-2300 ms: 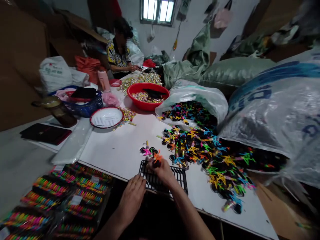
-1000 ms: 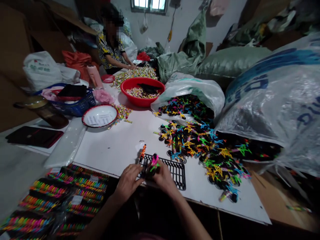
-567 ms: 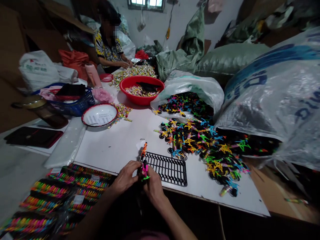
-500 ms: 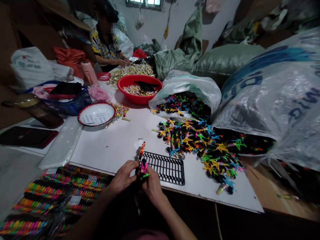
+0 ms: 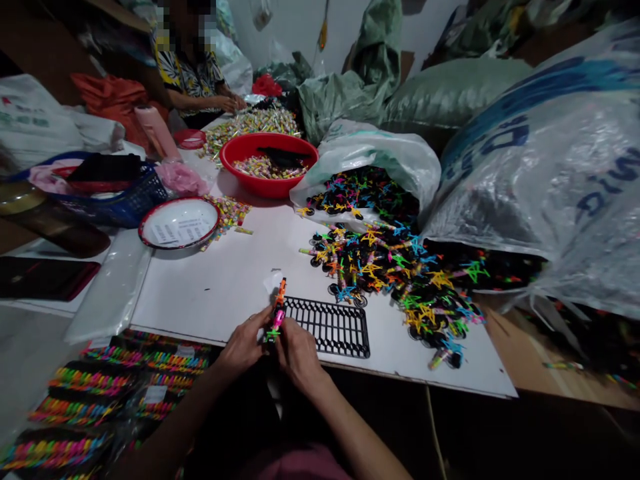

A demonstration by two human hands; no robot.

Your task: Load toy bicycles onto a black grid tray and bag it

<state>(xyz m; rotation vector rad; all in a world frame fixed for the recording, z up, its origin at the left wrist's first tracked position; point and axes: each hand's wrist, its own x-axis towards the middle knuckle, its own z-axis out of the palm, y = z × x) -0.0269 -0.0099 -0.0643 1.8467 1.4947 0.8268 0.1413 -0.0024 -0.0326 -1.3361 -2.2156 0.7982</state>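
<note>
My left hand [image 5: 245, 345] is closed at the left end of a black plastic rack [image 5: 330, 327] that lies over the table's front edge. My right hand [image 5: 299, 352] lies across the rack's near left part, its fingers closed on a small pink toy bicycle [image 5: 277, 321]. An orange toy bicycle [image 5: 281, 291] stands at the rack's far left corner, and a green one [image 5: 271, 336] shows at the near side between my hands. My fingertips partly hide the bicycles. Bare bars make up the rest of the rack. Right of it lies a heap of colourful toy bicycles [image 5: 370, 257].
An open white sack [image 5: 350, 143] spills more toy bicycles. Behind the table stand a red basin [image 5: 227, 163] and a white enamel bowl [image 5: 180, 223]. Packed bags of colourful toys [image 5: 90, 380] lie low at left. A co-worker [image 5: 187, 73] sits by a pile of small tubes [image 5: 255, 127].
The view has tilted down and shifted slightly right. Both hands remain at the rack's left end, and the pink bicycle now leans more in line with the orange one.
</note>
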